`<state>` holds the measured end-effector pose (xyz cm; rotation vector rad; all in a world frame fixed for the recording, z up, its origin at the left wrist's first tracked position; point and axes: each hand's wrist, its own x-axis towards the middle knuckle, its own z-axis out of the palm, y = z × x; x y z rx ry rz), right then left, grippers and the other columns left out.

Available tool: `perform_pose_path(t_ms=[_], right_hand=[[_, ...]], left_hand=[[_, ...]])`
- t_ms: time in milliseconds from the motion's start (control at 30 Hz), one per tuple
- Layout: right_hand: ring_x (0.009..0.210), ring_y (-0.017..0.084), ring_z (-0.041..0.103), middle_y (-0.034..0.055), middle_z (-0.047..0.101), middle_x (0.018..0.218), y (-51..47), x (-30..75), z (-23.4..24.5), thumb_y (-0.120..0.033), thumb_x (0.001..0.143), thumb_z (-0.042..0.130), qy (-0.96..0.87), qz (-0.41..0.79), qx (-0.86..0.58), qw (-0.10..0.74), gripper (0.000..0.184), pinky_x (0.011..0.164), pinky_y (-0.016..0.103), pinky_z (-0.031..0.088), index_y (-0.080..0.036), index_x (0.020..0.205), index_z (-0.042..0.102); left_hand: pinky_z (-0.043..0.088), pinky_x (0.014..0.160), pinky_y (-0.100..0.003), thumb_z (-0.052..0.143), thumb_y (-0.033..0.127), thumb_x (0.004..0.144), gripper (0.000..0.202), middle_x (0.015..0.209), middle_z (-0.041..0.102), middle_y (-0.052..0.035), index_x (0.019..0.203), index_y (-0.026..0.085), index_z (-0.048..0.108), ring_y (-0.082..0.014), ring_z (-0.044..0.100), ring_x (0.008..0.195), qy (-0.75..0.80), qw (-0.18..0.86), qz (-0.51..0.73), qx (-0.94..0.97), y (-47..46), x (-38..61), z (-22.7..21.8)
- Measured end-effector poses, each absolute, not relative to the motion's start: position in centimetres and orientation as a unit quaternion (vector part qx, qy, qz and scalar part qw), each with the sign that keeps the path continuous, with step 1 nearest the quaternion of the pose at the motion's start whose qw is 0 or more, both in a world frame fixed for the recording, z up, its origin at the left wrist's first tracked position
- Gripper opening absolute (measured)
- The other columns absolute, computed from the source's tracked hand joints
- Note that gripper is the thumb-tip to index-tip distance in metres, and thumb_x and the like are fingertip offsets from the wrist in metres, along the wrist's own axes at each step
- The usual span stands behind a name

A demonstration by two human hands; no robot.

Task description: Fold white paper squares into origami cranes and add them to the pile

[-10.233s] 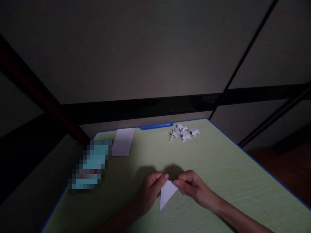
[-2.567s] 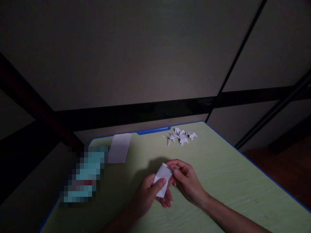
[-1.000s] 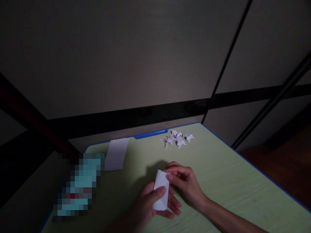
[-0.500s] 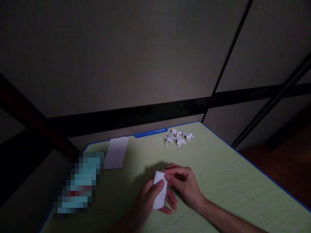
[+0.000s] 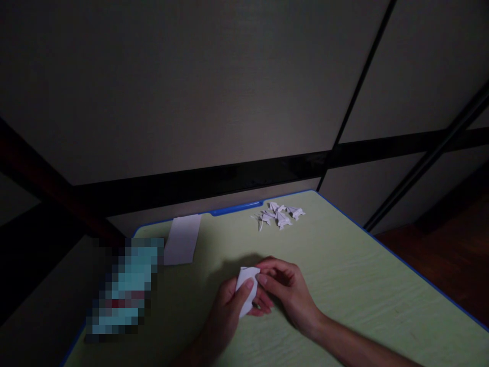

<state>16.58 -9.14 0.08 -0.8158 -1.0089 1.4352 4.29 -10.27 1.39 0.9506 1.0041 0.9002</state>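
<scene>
A folded piece of white paper (image 5: 246, 278) is held above the table, tilted, its upper edge showing a fold. My left hand (image 5: 229, 306) grips it with the thumb across its front and the fingers behind. At its upper right corner, the thumb and forefinger of my right hand (image 5: 284, 283) pinch the edge of the paper. The other right fingers are curled in. Farther back on the table lie several small folded white paper figures (image 5: 282, 219), grouped close together, with thin paper strips (image 5: 260, 224) at their left.
The green table (image 5: 344, 275) has a blue rim and a blue handle (image 5: 237, 208) at its far edge. A stack or sheet of white paper (image 5: 182, 239) lies at the back left. A blurred turquoise item (image 5: 128, 288) sits at the left edge. Behind stand wardrobe panels (image 5: 191, 92).
The folded paper has tilted and shifted slightly left and up in my left hand, and its lower end is less visible. My right hand keeps its pinch at the top corner.
</scene>
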Motion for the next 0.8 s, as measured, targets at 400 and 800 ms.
perform_pose_path(t_ms=[400, 800], right_hand=[[0.061, 0.009, 0.046, 0.0002, 0.049, 0.069, -8.9, 17.1, 0.2, -0.021, 0.062, 0.068, -0.463, 0.563, -0.367, 0.577, 0.006, 0.052, 0.020, 0.035, -0.018, 0.057, 0.067], [0.043, 0.002, 0.038, -0.0024, 0.045, 0.068, -8.0, 17.4, 0.0, -0.024, 0.061, 0.069, -0.401, 0.591, -0.395, 0.578, 0.016, 0.040, 0.017, 0.026, -0.014, 0.051, 0.061]], left_hand=[[0.047, 0.049, -0.025, 0.055, 0.048, 0.065, 0.041, 0.073, 0.066, -0.0113, 0.078, 0.009, 0.058, -0.0195, 0.061, 0.065, 0.461, 0.665, 0.367, 0.459, -10.5, 4.2, 0.7], [0.047, 0.057, -0.027, 0.060, 0.043, 0.058, 0.040, 0.068, 0.068, -0.0092, 0.080, 0.009, 0.057, -0.0191, 0.064, 0.062, 0.502, 0.683, 0.291, 0.444, -9.3, 3.5, 0.8]])
